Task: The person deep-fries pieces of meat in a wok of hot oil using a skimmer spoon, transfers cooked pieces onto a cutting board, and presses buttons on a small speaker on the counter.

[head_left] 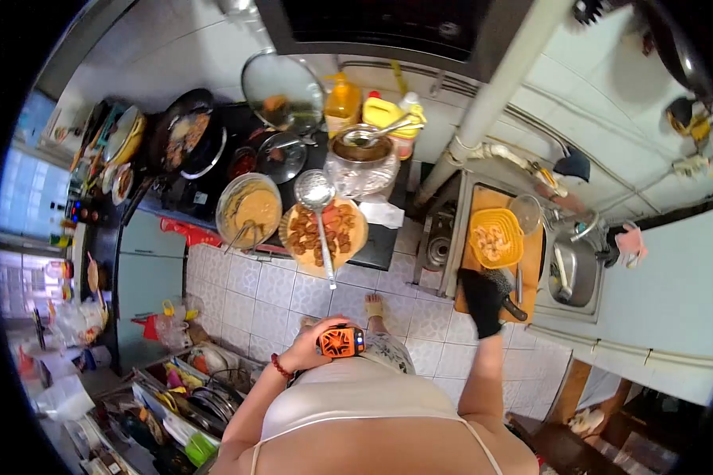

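My left hand (309, 348), bare with a red bracelet, is closed round an orange and black device (341, 341) at my waist. My right hand (482, 305), in a black glove, reaches to the left edge of a wooden board (483, 196); its fingers merge into the dark glove. Right beside it are a dark speckled item (499, 282) and a black-handled knife (515, 309). Above them on the board stands a yellow square basket (518, 247) holding pinkish pieces of food, next to a clear round bowl (526, 212).
A sink (582, 277) adjoins the board. On the left counter are a batter bowl (249, 210), a plate of browned pieces (350, 237) under a slotted ladle (317, 190), a frying pan (184, 134), glass lids and bottles. Crowded racks (190, 404) stand lower left.
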A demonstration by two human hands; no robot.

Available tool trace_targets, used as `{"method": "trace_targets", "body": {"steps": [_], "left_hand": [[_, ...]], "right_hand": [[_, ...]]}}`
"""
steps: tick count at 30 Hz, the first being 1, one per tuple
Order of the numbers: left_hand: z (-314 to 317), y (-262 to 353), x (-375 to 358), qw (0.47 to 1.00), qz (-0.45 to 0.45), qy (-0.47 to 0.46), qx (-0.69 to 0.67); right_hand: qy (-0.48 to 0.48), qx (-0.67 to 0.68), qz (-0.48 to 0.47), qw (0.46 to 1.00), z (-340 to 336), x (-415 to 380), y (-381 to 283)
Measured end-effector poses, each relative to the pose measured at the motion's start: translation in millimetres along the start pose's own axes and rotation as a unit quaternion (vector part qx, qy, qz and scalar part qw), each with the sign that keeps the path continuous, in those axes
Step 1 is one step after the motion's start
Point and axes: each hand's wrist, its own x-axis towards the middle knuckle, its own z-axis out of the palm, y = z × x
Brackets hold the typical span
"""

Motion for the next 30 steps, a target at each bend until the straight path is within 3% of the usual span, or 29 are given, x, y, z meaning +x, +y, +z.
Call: {"method": "trace_targets", "body": {"steps": [1,2,4,6,8,9,10,11,12,14,16,20,23,26,27,30], "left_hand": [[-5.2,-13.6,-8.2,1.000,0.018,0.015,-0.005],[-11.3,-21.3,-18.2,0.999,0.023,0.030,-0.030],[-24.9,-36.2,-36.8,0.995,0.038,0.060,-0.076],[-40.9,-43.0,-58.5,0.991,0.040,0.101,-0.081],[-61.9,-60.0,-85.5,0.989,0.031,0.122,-0.079],[-76.1,-62.2,-99.6,0.989,0.024,0.131,-0.068],[-91.8,-66.9,-114.2,0.988,0.026,0.141,-0.062],[-109.3,-70.7,-130.9,0.987,0.026,0.149,-0.056],[-127.1,-75.7,-146.9,0.986,0.028,0.157,-0.051],[-160.8,-92.6,-174.8,0.986,0.037,0.148,-0.070],[-188.8,-101.5,-202.8,0.988,0.043,0.137,-0.063],[-235.5,-135.8,-240.7,0.986,0.065,0.097,-0.119],[-265.7,-123.4,-261.4,0.992,0.061,0.089,-0.059],[-287.3,-131.8,-272.0,0.986,0.077,0.059,-0.135],[-292.3,-136.3,-273.6,0.987,0.081,0.066,-0.123],[-303.3,-145.7,-276.9,0.986,0.097,0.087,-0.109]], "right_hand": [[0.009,0.102,-0.002,0.995,41.6,8.8,-23.8],[-0.080,0.266,0.025,0.960,64.7,23.2,-53.8],[-0.300,0.233,0.027,0.925,114.1,47.3,-105.8],[-0.300,0.239,0.062,0.921,262.9,11.0,-110.5],[-0.271,0.229,-0.046,0.934,288.9,21.5,-136.2],[-0.372,0.343,0.190,0.841,287.1,34.7,-153.8],[-0.439,0.428,0.409,0.676,285.5,45.1,-169.2],[-0.294,0.597,0.495,0.559,268.6,43.4,-193.9],[-0.253,0.642,0.517,0.506,264.0,47.2,-204.3],[-0.193,0.528,0.550,0.618,265.9,50.4,-220.1],[-0.102,0.506,0.516,0.684,247.0,59.4,-240.6],[-0.043,0.517,0.528,0.672,245.0,54.1,-269.6],[0.025,0.560,0.557,0.613,230.1,46.5,-304.9],[0.047,0.593,0.543,0.592,202.0,32.1,-339.4],[0.065,0.576,0.559,0.593,191.8,33.6,-352.9],[0.076,0.523,0.519,0.672,155.2,46.5,-386.8]]}}
